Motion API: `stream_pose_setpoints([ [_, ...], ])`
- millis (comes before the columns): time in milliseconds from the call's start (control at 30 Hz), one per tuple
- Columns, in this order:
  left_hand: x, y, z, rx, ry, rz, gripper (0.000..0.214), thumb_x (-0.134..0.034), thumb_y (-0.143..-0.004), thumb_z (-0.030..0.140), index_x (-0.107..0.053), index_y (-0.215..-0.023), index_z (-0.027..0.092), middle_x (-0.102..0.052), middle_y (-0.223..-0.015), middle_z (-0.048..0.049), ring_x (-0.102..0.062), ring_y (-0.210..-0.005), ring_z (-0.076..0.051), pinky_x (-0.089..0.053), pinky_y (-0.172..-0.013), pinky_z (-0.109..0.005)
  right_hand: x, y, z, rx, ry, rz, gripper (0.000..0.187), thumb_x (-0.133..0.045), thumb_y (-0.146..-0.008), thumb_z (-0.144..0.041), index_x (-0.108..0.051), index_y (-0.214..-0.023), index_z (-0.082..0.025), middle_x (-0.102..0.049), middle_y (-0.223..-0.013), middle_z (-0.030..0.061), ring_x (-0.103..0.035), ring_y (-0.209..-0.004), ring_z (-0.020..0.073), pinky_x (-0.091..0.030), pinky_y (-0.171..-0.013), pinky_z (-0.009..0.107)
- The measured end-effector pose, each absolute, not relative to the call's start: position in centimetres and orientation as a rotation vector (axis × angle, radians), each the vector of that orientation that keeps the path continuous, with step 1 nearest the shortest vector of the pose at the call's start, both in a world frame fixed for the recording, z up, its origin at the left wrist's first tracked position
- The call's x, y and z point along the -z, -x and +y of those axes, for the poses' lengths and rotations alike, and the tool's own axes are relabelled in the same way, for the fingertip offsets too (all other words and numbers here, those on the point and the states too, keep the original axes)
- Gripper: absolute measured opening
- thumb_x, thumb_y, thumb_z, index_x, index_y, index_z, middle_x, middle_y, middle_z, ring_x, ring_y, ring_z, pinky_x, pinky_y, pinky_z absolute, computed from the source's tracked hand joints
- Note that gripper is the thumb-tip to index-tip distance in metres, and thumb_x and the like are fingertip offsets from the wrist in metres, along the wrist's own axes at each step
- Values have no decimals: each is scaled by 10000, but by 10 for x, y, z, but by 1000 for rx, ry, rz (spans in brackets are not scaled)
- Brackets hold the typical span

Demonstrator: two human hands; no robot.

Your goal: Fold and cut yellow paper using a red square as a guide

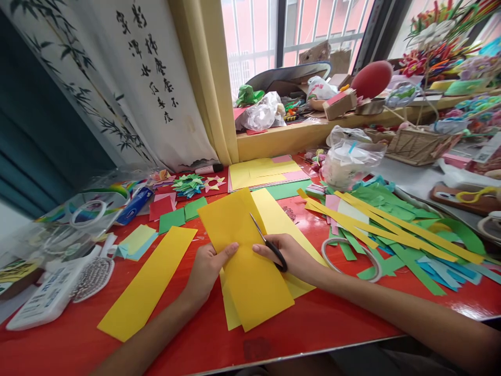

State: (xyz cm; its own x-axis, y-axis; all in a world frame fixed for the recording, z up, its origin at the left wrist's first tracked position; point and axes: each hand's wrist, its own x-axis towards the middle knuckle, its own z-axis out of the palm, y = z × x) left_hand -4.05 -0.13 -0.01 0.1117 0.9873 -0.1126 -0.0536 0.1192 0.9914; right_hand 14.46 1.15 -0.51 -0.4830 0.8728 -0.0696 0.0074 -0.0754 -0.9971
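A wide strip of golden-yellow paper [250,261] is held up over the red table. Its left edge is pinched by my left hand [207,266], thumb on top. My right hand [291,253] grips black-handled scissors [277,253] at the paper's right edge. The metal blades point up and left across the sheet; whether they are parted I cannot make out. Paler yellow sheets [301,245] lie beneath on the table. Left of my left hand rests another golden-yellow strip [151,284].
Green and yellow paper scraps [410,224] and a tape roll [352,258] lie at right. Behind are stacked coloured sheets [266,172] and a plastic-wrapped cup [348,162]. A hairbrush [94,277], white packet [52,290] and blue tube [135,204] sit at left.
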Motion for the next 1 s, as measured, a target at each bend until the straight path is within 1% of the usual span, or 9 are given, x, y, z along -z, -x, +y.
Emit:
stream_pose_setpoints([
  [133,-1,40,-1,-1058,-1125,1140,380,-632,-714,349,-621,-1012,115,-678,-984,-113,-643,-836,-260,-514,-704,-347,10,-144,11,-1592,976,-1558,418,-585,-679,-559,-471,-654,-158,-461,-616,-19,-421,-524,98,-307,-450,211],
  [233,-2,39,-2,-1058,-1118,1142,383,-639,-704,357,-627,-1000,115,-687,-956,-109,-647,-820,-259,-516,-701,-349,8,-143,11,-1619,990,-1537,430,-579,-673,-576,-478,-668,-158,-467,-614,-18,-421,-514,95,-303,-446,210],
  [367,-5,37,-4,-1002,-1133,1164,362,-649,-684,377,-651,-927,109,-694,-923,-113,-649,-803,-266,-516,-693,-352,1,-143,11,-1640,990,-1494,434,-585,-665,-578,-496,-671,-153,-460,-586,-29,-406,-484,81,-301,-434,203],
  [500,-4,37,-6,-974,-1137,1158,310,-646,-689,366,-657,-880,122,-698,-910,-102,-647,-820,-264,-515,-691,-343,-1,-144,12,-1586,979,-1515,422,-589,-673,-558,-473,-639,-154,-426,-582,-36,-387,-497,77,-300,-440,198],
  [633,-3,37,-5,-976,-1156,1169,288,-643,-692,372,-656,-828,119,-701,-888,-100,-651,-787,-258,-515,-684,-343,1,-144,11,-1562,958,-1519,426,-600,-663,-557,-449,-627,-160,-410,-584,-37,-386,-510,83,-288,-432,196],
  [767,-3,35,-6,-978,-1136,1159,327,-655,-678,375,-659,-886,123,-702,-895,-97,-651,-801,-264,-519,-676,-339,2,-144,11,-1605,952,-1496,443,-581,-658,-590,-478,-672,-160,-448,-612,-26,-420,-524,96,-320,-457,210],
  [867,-3,34,-8,-955,-1125,1141,332,-652,-684,365,-658,-926,138,-701,-912,-86,-656,-798,-257,-523,-676,-331,2,-144,11,-1556,1014,-1518,464,-565,-657,-612,-503,-697,-154,-475,-622,-16,-429,-522,100,-316,-454,216],
  [1000,-3,34,-9,-952,-1128,1141,315,-647,-693,350,-658,-929,141,-703,-909,-79,-658,-795,-252,-525,-670,-320,1,-144,9,-1503,1063,-1514,496,-567,-623,-643,-513,-670,-153,-486,-592,-11,-449,-520,111,-316,-449,222],
])
